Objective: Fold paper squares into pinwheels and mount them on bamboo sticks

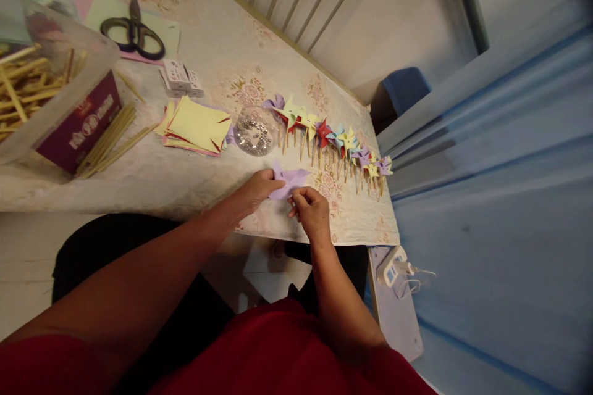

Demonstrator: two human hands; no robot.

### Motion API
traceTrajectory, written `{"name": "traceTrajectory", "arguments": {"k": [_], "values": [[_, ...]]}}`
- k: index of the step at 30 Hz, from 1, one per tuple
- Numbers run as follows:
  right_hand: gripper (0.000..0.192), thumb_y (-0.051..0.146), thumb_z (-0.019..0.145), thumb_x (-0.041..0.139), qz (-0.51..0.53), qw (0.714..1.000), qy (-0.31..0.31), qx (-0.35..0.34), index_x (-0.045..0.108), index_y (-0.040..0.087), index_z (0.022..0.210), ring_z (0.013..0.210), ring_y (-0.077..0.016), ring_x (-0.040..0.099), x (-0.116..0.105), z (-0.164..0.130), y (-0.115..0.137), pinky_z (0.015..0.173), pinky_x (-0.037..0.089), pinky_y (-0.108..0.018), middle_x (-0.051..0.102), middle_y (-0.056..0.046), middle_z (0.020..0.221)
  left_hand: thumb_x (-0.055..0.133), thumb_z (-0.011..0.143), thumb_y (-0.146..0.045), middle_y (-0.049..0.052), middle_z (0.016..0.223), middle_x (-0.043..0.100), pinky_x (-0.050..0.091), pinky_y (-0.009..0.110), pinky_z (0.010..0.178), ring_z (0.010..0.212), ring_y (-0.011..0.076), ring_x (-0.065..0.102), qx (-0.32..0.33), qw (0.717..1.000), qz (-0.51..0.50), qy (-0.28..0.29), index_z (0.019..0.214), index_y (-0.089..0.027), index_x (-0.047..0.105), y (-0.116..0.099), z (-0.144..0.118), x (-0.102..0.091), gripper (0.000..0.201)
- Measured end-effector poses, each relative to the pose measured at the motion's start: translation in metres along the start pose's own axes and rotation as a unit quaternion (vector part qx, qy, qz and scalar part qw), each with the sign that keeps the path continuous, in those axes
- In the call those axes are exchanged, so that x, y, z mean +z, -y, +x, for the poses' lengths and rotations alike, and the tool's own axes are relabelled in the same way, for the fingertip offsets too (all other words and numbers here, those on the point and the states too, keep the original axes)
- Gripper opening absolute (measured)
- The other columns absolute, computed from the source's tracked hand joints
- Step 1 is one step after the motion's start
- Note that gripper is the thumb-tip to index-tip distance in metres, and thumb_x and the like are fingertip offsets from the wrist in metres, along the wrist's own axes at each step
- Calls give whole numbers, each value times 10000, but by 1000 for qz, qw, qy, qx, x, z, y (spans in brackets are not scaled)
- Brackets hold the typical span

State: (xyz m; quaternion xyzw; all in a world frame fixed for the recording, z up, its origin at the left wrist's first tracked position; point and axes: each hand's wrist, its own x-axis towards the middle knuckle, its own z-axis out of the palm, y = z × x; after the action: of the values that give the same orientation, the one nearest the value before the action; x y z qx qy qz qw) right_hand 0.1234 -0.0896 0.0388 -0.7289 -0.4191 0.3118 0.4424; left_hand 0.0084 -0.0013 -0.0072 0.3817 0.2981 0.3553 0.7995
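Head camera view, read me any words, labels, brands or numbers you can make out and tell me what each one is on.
Nothing here reads clearly.
Maroon box in the clear plastic bin: pale print on its side, too blurred to read.
Small white packets near the scissors: dark marks, too small to read.
White power strip: no legible marking.

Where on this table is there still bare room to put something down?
Bare tablecloth lies along the near edge, between the bundle of wooden sticks and the left hand. Another patch lies behind the clear round dish of pins, toward the railing. Crowded: the row of paper pinwheels, the yellow paper stack, and the far-left corner with black scissors.
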Motion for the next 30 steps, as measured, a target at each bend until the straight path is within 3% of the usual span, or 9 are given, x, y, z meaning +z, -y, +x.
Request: {"name": "traceTrajectory", "arguments": {"k": [4,14,30], "values": [[128,302,759,621,6,1000,-10,14,603,210,672,419,-88,546,6,1,3,391,325,-211,636,45,653,652,640,-199,7,691,667,385,232,577,587,119,540,-3,1000,14,-3,806,-123,688,-1,-1,1,186],[151,300,744,607,-14,999,-35,3,596,206,625,428,-85,432,11,8,-6,461,358,-225,553,59,530,648,658,-177,9,671,652,382,233,575,582,120,539,-12,1000,27,-7,766,-131,666,1,0,2,118],[196,342,735,574,-91,993,-76,-12,564,204,596,535,-121,460,12,18,-16,538,377,-240,520,42,537,672,620,-247,7,722,669,396,251,639,640,133,553,-13,999,37,4,818,-122,681,3,1,2,234]]}}
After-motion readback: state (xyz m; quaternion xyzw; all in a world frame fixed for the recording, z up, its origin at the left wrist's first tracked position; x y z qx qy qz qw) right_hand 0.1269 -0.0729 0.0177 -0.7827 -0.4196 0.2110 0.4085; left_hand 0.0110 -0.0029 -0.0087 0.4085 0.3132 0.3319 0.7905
